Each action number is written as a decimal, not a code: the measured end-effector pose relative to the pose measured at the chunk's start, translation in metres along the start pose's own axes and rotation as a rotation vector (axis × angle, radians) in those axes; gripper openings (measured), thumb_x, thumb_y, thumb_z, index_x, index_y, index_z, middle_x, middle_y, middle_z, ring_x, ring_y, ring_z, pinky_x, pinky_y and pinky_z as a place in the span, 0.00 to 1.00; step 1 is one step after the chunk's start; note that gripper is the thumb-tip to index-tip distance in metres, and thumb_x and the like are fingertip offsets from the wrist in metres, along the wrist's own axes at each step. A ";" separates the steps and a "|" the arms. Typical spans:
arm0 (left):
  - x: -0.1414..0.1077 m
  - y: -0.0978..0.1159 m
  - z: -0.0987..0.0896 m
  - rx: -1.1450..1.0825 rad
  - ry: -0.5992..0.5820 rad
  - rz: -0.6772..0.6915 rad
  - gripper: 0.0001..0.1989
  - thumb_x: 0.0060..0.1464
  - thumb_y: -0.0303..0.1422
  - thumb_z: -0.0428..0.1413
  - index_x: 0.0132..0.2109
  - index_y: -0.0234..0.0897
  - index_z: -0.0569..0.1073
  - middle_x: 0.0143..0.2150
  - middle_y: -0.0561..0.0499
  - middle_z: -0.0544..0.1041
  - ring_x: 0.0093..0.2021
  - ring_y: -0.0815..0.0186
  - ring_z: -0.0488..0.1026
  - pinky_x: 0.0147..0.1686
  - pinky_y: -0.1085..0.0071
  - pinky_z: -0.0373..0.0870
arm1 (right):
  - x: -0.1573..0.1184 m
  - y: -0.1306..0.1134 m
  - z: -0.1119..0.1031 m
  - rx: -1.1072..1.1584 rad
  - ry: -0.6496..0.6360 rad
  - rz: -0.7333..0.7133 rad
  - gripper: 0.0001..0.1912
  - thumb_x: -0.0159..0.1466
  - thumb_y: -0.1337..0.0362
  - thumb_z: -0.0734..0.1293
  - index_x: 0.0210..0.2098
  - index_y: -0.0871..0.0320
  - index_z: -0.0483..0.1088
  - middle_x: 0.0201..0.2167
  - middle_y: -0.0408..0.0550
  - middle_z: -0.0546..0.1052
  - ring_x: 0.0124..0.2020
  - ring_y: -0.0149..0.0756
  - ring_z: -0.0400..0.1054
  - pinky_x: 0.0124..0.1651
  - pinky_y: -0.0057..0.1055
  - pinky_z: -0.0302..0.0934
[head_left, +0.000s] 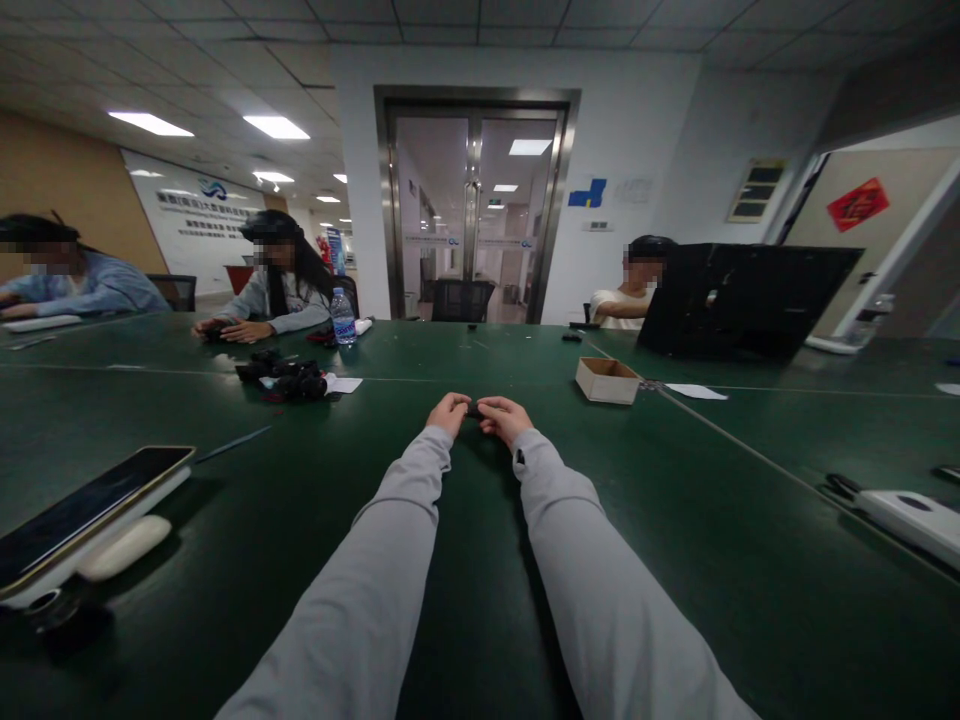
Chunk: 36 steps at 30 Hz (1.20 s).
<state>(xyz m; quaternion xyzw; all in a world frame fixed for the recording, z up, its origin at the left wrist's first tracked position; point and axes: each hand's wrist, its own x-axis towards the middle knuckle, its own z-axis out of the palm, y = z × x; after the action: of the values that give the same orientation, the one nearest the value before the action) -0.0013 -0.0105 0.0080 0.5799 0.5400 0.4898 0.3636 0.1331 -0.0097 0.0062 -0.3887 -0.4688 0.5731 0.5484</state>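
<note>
A small black object (472, 409) is held between my two hands, just above the green table (480, 500). My left hand (448, 413) pinches its left side and my right hand (505, 418) grips its right side. The object is too small to make out in detail. Both arms, in light grey sleeves, reach forward over the table. To the right of my hands stands an open wooden box (607, 381), and a pile of black items (289, 376) lies to the left.
Nearer on the left are a phone (90, 510), a white rounded object (126, 548) and a black item (64, 615). A water bottle (343, 317), a large black monitor (742, 300) and a white device (911, 520) stand farther off. Three people sit across the table.
</note>
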 end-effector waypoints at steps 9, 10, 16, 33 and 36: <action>-0.004 0.004 0.000 -0.053 -0.059 -0.018 0.10 0.49 0.29 0.47 0.39 0.36 0.69 0.19 0.56 0.63 0.16 0.76 0.59 0.15 0.82 0.54 | -0.002 -0.001 0.000 -0.017 0.008 -0.007 0.06 0.50 0.73 0.69 0.29 0.63 0.69 0.14 0.42 0.69 0.14 0.25 0.64 0.16 0.17 0.61; -0.004 0.004 -0.001 -0.049 -0.059 -0.012 0.10 0.50 0.31 0.46 0.38 0.36 0.69 0.18 0.57 0.63 0.16 0.76 0.59 0.15 0.81 0.54 | -0.002 -0.001 0.000 -0.021 0.009 -0.010 0.06 0.50 0.73 0.69 0.29 0.63 0.69 0.14 0.41 0.69 0.15 0.25 0.64 0.16 0.17 0.61; -0.001 0.000 -0.003 0.064 0.012 0.018 0.10 0.50 0.34 0.48 0.36 0.38 0.71 0.20 0.55 0.67 0.20 0.74 0.62 0.20 0.80 0.59 | -0.003 -0.002 0.001 -0.023 0.007 -0.008 0.06 0.51 0.74 0.68 0.29 0.63 0.69 0.14 0.42 0.69 0.14 0.25 0.64 0.16 0.18 0.62; -0.002 0.003 -0.002 -0.003 -0.016 -0.017 0.11 0.45 0.27 0.48 0.38 0.37 0.69 0.24 0.55 0.66 0.20 0.74 0.62 0.17 0.81 0.57 | -0.004 -0.005 0.001 -0.009 0.010 0.014 0.06 0.52 0.75 0.68 0.30 0.63 0.69 0.13 0.41 0.69 0.14 0.25 0.63 0.17 0.17 0.61; -0.004 0.005 -0.002 -0.010 -0.025 -0.016 0.12 0.44 0.27 0.47 0.38 0.37 0.69 0.25 0.54 0.66 0.21 0.74 0.62 0.16 0.80 0.57 | -0.004 -0.005 0.001 -0.007 0.010 0.016 0.06 0.51 0.75 0.68 0.30 0.63 0.69 0.13 0.41 0.68 0.14 0.25 0.63 0.17 0.18 0.61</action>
<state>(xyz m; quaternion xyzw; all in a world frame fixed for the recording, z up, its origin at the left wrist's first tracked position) -0.0018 -0.0152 0.0129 0.5799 0.5375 0.4822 0.3773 0.1337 -0.0142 0.0106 -0.3973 -0.4650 0.5737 0.5448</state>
